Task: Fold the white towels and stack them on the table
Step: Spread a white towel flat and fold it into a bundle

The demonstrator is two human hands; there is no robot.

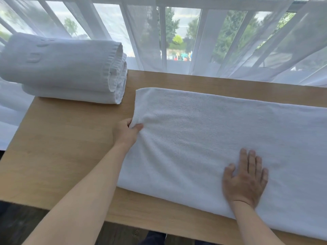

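A white towel (pixel 212 135), folded into a long band, lies flat across the wooden table (pixel 62 147) and runs off the right edge of the view. My left hand (pixel 126 132) pinches the towel's left short edge between thumb and fingers, bunching the cloth there. My right hand (pixel 246 177) rests palm down on the towel near its front edge, fingers spread and flat. A stack of folded white towels (pixel 63 68) sits at the table's far left corner, apart from the spread towel.
A sheer white curtain (pixel 230 41) hangs along the table's far edge and down its left side, with window bars behind it. Bare wood lies between the stack and my left arm. The table's front edge is close to my body.
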